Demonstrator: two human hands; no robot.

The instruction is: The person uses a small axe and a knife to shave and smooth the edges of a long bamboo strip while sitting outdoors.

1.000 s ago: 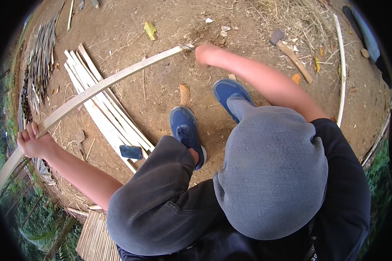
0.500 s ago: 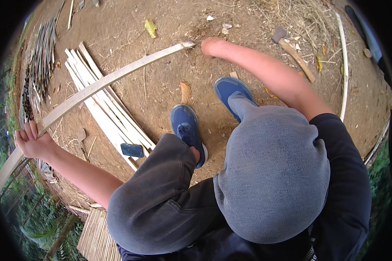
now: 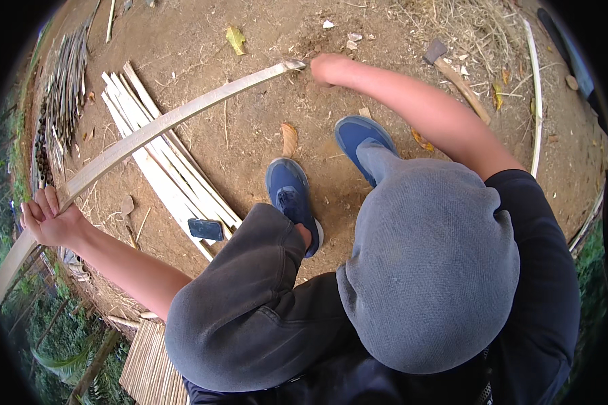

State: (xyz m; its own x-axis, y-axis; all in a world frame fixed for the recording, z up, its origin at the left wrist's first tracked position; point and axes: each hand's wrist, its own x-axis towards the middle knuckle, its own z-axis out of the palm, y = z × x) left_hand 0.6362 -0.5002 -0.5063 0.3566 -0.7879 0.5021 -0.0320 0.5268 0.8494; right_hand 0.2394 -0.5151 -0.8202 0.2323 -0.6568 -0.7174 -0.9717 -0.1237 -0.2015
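Observation:
A long pale strip of split bamboo or wood (image 3: pixel 162 125) slants across my left side, its far end resting at or just above the bare ground. My left hand (image 3: pixel 53 219) is closed around its near part, fingers wrapped over the edge. Just beyond the strip's far tip, my right hand (image 3: pixel 325 69) is curled into a fist. A small dark piece shows between that fist and the tip, too little to name. Under the strip lies a pile of similar pale slats (image 3: pixel 172 172), with a dark phone (image 3: pixel 205 229) on its near end.
A hatchet (image 3: pixel 461 84) with a wooden handle lies at far right, near dry straw (image 3: pixel 476 30). Another pale strip (image 3: pixel 536 94) lies beyond it. Thin sticks (image 3: pixel 66 84) are heaped at far left. My blue shoes (image 3: pixel 292 196) stand between; a bamboo-slat surface (image 3: pixel 145 364) is at lower left.
Both hands stay in nearly the same places, the left still gripping the strip. The strip's far tip looks slightly different, more pointed. The view has shifted a little.

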